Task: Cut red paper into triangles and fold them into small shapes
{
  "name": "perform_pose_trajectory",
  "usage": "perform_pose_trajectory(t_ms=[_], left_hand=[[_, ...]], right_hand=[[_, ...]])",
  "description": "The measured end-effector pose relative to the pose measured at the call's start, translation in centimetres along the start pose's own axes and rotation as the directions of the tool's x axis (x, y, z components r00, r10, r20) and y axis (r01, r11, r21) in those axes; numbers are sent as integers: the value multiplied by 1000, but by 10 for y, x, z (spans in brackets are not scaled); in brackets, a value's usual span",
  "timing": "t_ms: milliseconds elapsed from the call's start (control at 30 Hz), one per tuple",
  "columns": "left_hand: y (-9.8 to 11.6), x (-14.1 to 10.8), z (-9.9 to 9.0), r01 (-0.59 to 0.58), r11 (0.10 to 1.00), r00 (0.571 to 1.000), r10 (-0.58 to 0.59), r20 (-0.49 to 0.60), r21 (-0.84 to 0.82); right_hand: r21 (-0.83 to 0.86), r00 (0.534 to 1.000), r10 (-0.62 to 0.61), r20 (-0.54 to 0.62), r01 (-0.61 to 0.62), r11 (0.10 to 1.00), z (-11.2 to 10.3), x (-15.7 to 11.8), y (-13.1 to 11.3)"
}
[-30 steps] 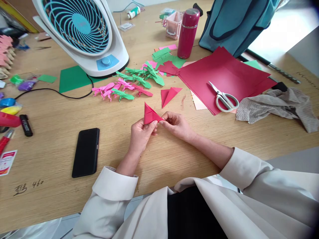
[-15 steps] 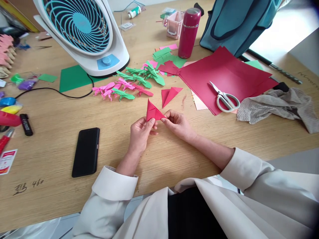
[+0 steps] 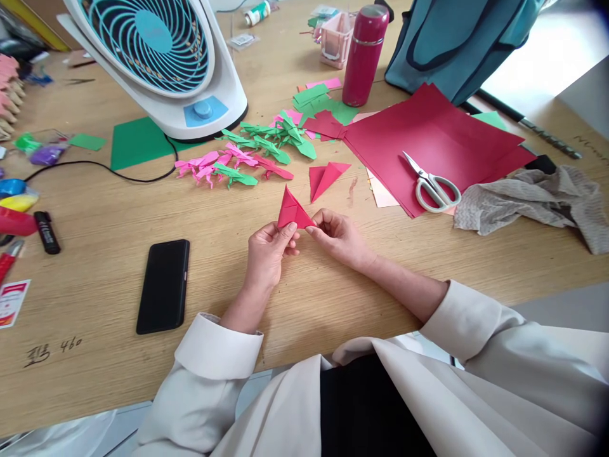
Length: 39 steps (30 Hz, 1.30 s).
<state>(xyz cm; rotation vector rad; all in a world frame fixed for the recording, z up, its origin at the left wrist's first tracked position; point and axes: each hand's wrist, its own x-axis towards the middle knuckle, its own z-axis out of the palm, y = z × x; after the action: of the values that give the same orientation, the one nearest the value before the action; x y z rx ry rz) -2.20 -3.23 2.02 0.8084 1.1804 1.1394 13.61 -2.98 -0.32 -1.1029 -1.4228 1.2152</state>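
Note:
Between my hands is a small red paper (image 3: 294, 213) folded into a triangle, its tip pointing up and away from me. My left hand (image 3: 273, 249) pinches its lower edge, thumb on top and fingers behind. The right-hand corner sits between the thumb and index finger of my right hand (image 3: 340, 238). Just beyond lies another folded red paper piece (image 3: 327, 179) on the table. Farther back are several folded green paper figures (image 3: 276, 147), with pink paper figures (image 3: 209, 164) and a red paper figure (image 3: 271, 167) beside them.
A black phone (image 3: 163, 287) lies to the left, near a marker (image 3: 46, 232). Behind stand a fan (image 3: 204, 113) and a red thermos (image 3: 365, 57). White-handled scissors (image 3: 434, 189) rest on large red sheets (image 3: 419, 139), beside a grey cloth (image 3: 533, 206) and a blue bag (image 3: 457, 51).
The camera view has shifted slightly. Both hands keep the same grip on the folded red paper, with hardly any movement.

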Motion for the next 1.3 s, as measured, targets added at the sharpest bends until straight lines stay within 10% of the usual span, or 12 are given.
perform_pose_trajectory(t_ms=[433, 1300], left_hand=[[-5, 1, -1, -145, 980, 989, 138, 58, 134], [-1, 1, 0, -55, 998, 998, 56, -4, 35]], right_hand=[[66, 991, 52, 122, -61, 996, -3, 3, -8], [18, 999, 36, 23, -36, 999, 1, 1, -5]])
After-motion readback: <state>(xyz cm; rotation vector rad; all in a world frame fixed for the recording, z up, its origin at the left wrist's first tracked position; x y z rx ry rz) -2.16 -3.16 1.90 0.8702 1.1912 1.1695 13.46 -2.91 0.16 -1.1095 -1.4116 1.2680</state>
